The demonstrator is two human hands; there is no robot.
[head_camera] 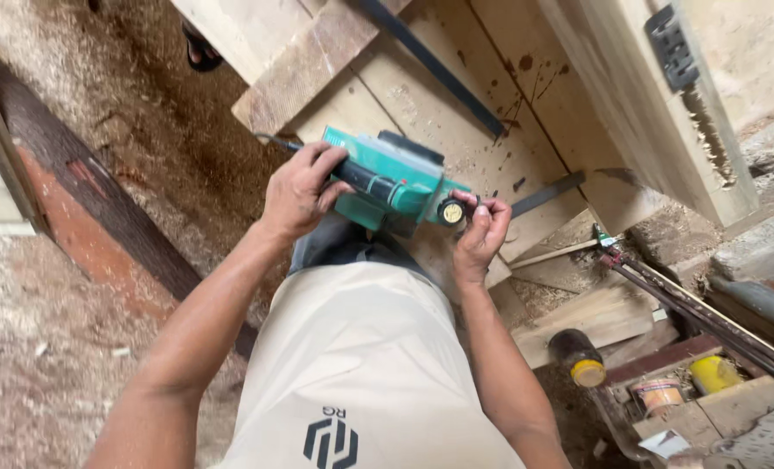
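Observation:
A green electric hand planer (397, 185) with a black handle sits in front of my body, over pale wooden boards (456, 113). My left hand (300, 187) is wrapped around the planer's black rear handle. My right hand (480, 233) pinches the round black and yellow knob (450, 211) at the planer's front end. A black cord (274, 139) leaves the tool at the back, near my left hand.
Sawdust covers the floor (126, 113) to the left. A dark wooden beam (100, 200) runs diagonally there. At the right lie a mallet (576, 356), a long clamp bar (708, 317), small tins (660, 395) and a hinged wooden frame (656, 104).

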